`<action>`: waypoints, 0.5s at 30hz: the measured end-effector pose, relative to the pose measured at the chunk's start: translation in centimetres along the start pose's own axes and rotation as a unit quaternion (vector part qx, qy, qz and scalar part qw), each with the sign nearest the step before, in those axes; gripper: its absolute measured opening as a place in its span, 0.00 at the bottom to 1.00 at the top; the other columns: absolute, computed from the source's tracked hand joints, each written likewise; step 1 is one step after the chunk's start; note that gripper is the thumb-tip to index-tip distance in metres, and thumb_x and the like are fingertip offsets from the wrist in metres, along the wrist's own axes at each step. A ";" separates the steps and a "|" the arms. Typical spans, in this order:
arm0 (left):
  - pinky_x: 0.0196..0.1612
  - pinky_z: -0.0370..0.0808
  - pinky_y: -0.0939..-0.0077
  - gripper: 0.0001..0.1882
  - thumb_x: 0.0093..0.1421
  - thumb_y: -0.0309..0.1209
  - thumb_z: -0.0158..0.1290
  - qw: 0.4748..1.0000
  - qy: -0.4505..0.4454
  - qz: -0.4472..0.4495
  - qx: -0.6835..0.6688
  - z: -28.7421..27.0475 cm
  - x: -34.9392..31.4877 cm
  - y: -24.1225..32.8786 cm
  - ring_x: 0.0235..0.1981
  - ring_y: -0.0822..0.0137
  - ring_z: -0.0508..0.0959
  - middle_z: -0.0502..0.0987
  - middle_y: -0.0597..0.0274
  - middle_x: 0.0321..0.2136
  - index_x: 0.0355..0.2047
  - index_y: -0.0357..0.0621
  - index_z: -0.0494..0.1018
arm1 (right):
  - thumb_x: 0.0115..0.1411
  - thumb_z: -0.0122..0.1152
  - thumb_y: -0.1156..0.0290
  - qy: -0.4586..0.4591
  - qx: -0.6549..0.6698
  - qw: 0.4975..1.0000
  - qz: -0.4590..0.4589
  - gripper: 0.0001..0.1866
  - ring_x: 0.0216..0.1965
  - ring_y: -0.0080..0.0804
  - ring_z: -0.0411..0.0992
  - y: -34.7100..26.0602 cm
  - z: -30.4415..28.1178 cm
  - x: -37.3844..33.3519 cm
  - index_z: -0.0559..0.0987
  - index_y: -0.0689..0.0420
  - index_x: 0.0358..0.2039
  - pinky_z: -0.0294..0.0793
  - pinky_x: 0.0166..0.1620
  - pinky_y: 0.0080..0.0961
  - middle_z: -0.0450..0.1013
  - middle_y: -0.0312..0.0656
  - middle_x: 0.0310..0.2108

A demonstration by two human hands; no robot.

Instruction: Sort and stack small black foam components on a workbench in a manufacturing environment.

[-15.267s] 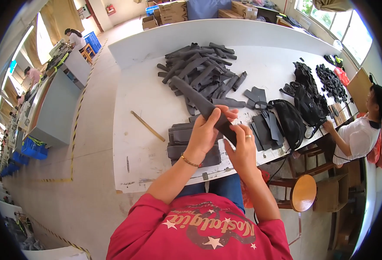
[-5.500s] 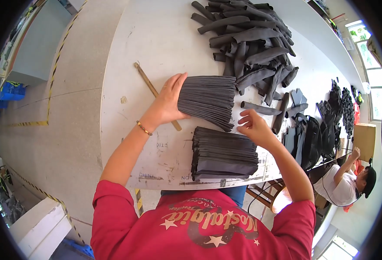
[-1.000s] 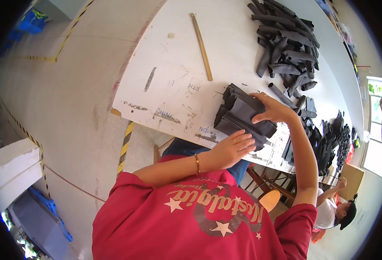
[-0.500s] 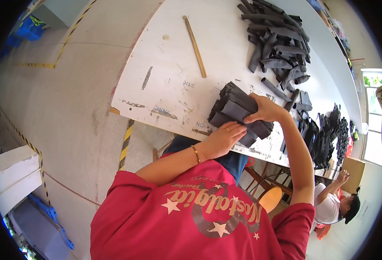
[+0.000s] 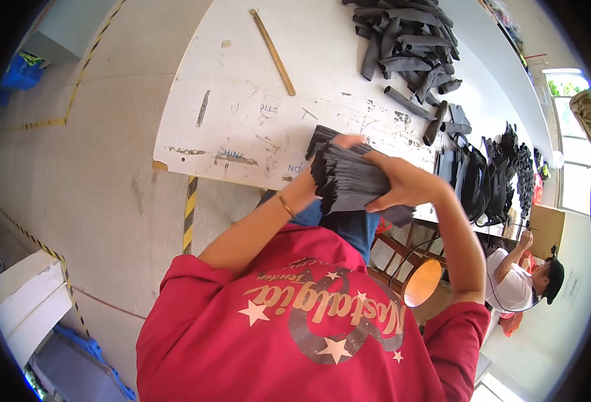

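A thick stack of dark grey fabric pieces is held between both my hands, tilted over the table's near edge. My left hand grips its left side, partly hidden behind the layers. My right hand clasps the right side, thumb and fingers apart around the bundle. The layered edges of the pieces fan out toward me. Below my right hand, a loose end of dark material sticks out.
On the white, scuffed table lie a wooden stick and a heap of dark fabric tubes. More black pieces hang along the right edge. A stool and a seated person are to the right.
The stack has been raised off the table and turned, its layered edges now facing me. My left hand has moved from its front to its left side.
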State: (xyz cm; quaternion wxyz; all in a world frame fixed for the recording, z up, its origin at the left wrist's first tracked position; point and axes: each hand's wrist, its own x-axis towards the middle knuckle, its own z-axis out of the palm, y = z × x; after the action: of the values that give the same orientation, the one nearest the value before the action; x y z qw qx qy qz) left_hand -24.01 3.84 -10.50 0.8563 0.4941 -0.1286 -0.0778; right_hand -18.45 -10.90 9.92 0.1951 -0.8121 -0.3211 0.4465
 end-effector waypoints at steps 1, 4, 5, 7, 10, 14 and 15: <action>0.57 0.74 0.65 0.22 0.68 0.27 0.45 0.996 0.003 -0.010 0.091 -0.6 0.5 3.1 0.55 0.60 0.74 0.69 0.53 0.57 0.61 0.38 0.59 | 0.42 0.76 0.58 0.033 0.035 0.999 -0.014 0.45 0.47 0.46 0.73 0.7 1.2 0.2 0.65 0.62 0.58 0.70 0.52 0.33 0.73 0.55 0.46; 0.55 0.76 0.65 0.24 0.68 0.33 0.48 0.969 0.052 -0.075 -0.228 -2.2 0.9 4.9 0.57 0.53 0.72 0.70 0.49 0.54 0.62 0.38 0.61 | 0.42 0.75 0.57 0.049 0.000 0.998 0.036 0.43 0.46 0.51 0.73 1.6 2.9 1.3 0.67 0.61 0.56 0.70 0.51 0.37 0.73 0.55 0.43; 0.55 0.76 0.65 0.24 0.68 0.33 0.48 0.970 0.049 -0.078 -0.225 -2.5 1.3 6.1 0.57 0.53 0.72 0.70 0.49 0.54 0.62 0.38 0.61 | 0.42 0.75 0.58 0.072 -0.041 0.996 0.042 0.41 0.47 0.52 0.72 2.1 3.6 1.7 0.67 0.61 0.54 0.70 0.50 0.39 0.72 0.54 0.43; 0.54 0.77 0.65 0.28 0.66 0.35 0.52 0.950 0.092 -0.209 -0.216 -2.8 2.6 8.7 0.57 0.49 0.72 0.70 0.46 0.53 0.62 0.38 0.60 | 0.42 0.75 0.59 0.099 -0.078 0.991 0.052 0.38 0.47 0.53 0.71 3.1 5.1 2.1 0.68 0.61 0.51 0.70 0.49 0.41 0.72 0.53 0.42; 0.58 0.71 0.59 0.38 0.60 0.46 0.58 0.991 -0.014 -0.108 0.077 -2.5 4.3 12.0 0.60 0.47 0.69 0.69 0.45 0.56 0.63 0.36 0.58 | 0.42 0.76 0.62 0.159 -0.187 0.969 -0.013 0.35 0.53 0.49 0.67 4.1 7.2 2.4 0.69 0.64 0.47 0.69 0.48 0.44 0.68 0.51 0.46; 0.65 0.57 0.51 0.61 0.39 0.58 0.68 0.788 -0.232 0.059 0.567 0.1 4.3 10.9 0.65 0.45 0.61 0.63 0.42 0.61 0.66 0.37 0.54 | 0.40 0.76 0.61 0.210 -0.213 0.954 0.032 0.35 0.47 0.51 0.72 4.3 7.6 2.1 0.70 0.64 0.45 0.72 0.45 0.45 0.71 0.53 0.44; 0.66 0.55 0.52 0.65 0.34 0.57 0.70 0.683 -0.291 0.070 0.666 0.2 3.9 10.1 0.66 0.45 0.59 0.61 0.41 0.62 0.67 0.38 0.53 | 0.40 0.76 0.61 0.199 -0.209 0.957 0.043 0.35 0.46 0.52 0.73 3.7 7.6 2.4 0.71 0.65 0.45 0.73 0.45 0.46 0.72 0.54 0.43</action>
State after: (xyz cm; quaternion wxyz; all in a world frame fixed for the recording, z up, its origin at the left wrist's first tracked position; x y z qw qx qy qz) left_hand -20.31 7.77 -1.11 0.2237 0.8764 -0.4233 -0.0514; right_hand -22.67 -11.70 2.31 0.0620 -0.9203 -0.3264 0.2066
